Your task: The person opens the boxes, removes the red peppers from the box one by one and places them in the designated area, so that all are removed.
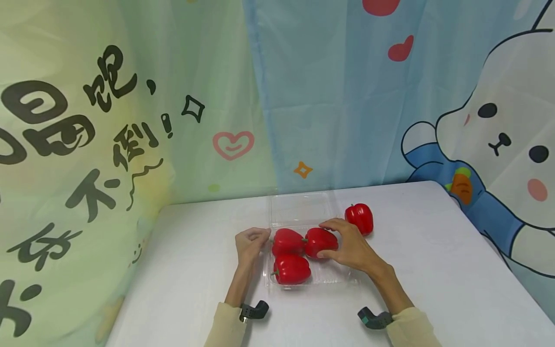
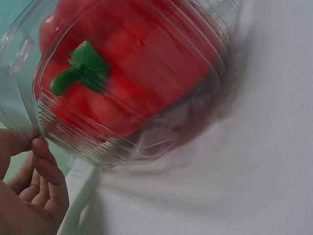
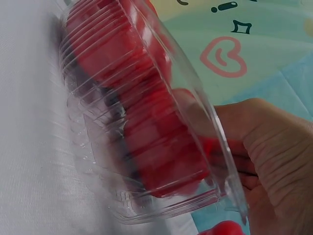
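Three green-stemmed red bell peppers (image 1: 291, 271) are sitting inside an open, clear plastic clamshell (image 1: 327, 274) below the frame's centre, a fourth pepper (image 1: 361, 219) lying outside to its right.

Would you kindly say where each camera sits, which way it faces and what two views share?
Head: on the head, facing forward and down at table, box, peppers and curtain; both sleeves, left grip and right grip show.
Left wrist: on that wrist, facing the box's side and a pepper inside; left grip shows lower left.
Right wrist: on that wrist, facing the box and peppers from the side; right grip shows.
Head and right wrist share the pink heart.
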